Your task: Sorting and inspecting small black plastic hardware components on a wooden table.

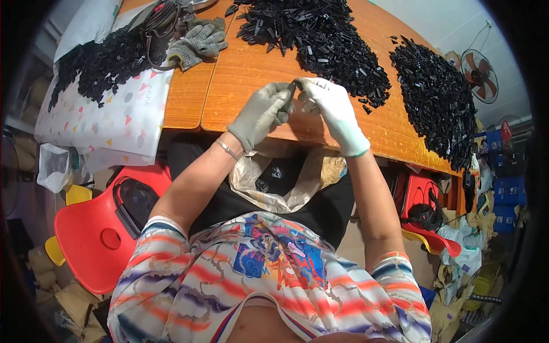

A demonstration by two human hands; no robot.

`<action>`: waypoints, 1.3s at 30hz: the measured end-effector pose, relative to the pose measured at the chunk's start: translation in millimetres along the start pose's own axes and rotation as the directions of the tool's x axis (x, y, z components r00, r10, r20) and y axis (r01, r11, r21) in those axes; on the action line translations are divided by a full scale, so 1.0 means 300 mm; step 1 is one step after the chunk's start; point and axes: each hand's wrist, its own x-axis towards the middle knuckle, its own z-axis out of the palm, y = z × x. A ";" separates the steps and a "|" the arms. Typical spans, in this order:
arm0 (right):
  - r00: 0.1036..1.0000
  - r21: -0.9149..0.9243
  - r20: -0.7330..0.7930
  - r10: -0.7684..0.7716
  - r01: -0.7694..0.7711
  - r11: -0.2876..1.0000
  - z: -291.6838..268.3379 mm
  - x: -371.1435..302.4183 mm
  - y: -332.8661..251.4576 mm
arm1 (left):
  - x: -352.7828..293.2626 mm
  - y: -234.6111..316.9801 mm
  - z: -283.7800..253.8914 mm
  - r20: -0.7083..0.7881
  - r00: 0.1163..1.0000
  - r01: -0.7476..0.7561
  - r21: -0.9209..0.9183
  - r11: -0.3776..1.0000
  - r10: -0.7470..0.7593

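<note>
My left hand, in a grey glove, is closed around a small black plastic piece above the table's front edge. My right hand wears a white glove. Its thumb and forefinger pinch together at the upper end of that same piece, and its other fingers curl in. Just beyond both hands spreads a big heap of black plastic pieces. Below them, between my knees, an open pale bag has some black pieces inside.
More black pieces lie in a right-hand heap and a left-hand heap on a patterned sheet. Grey knitted gloves rest on the wooden table. Red chairs flank me; a fan stands at right.
</note>
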 end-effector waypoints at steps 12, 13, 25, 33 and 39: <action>0.979 0.109 0.180 0.097 -0.118 0.987 0.048 -0.150 0.066 | -0.169 -0.113 0.006 0.142 0.988 -0.021 -0.239 0.971 0.056; 0.966 0.032 0.251 0.065 -0.075 0.997 0.047 -0.158 0.086 | -0.197 -0.118 -0.020 0.224 0.975 0.010 -0.130 0.991 0.019; 0.962 -0.266 0.059 0.268 -0.244 0.933 -0.081 -0.091 0.069 | 0.071 0.112 -0.083 0.366 0.856 -0.370 0.927 -0.062 0.365; 0.939 -0.889 -0.232 -0.253 -0.099 0.448 -0.140 0.172 0.165 | 0.502 0.087 -0.025 0.553 0.779 -0.411 0.807 -0.424 0.296; 0.943 -0.904 -0.181 -0.280 -0.047 0.425 -0.145 0.227 0.207 | 0.468 0.069 -0.077 0.504 0.823 -0.388 0.836 -0.388 0.264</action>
